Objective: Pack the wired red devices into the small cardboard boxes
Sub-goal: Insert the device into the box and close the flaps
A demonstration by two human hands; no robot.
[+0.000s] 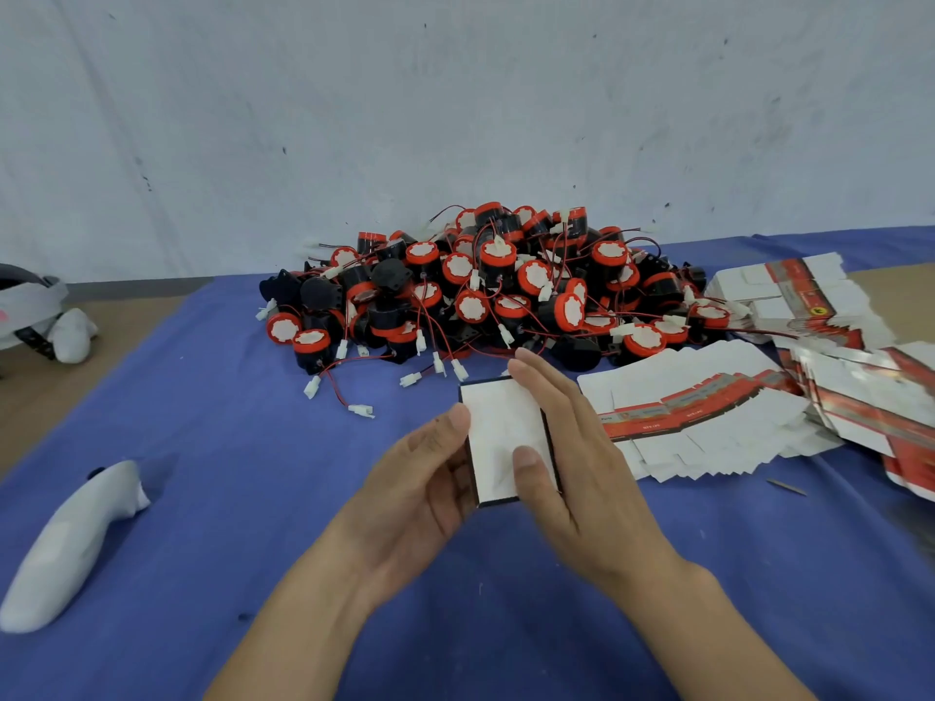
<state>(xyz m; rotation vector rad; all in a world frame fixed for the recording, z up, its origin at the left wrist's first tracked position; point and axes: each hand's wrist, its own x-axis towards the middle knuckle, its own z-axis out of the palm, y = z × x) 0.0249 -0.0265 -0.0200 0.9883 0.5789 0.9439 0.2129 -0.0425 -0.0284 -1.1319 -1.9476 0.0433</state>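
The left hand and right hand pinch 1 flattened white cardboard box over the blue cloth, near the heap of wired red-and-black round devices; uneven squeezing may crease it.

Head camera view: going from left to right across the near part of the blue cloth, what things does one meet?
First the white controller, then the left hand, the flat box, the right hand, the spread of unfolded boxes.
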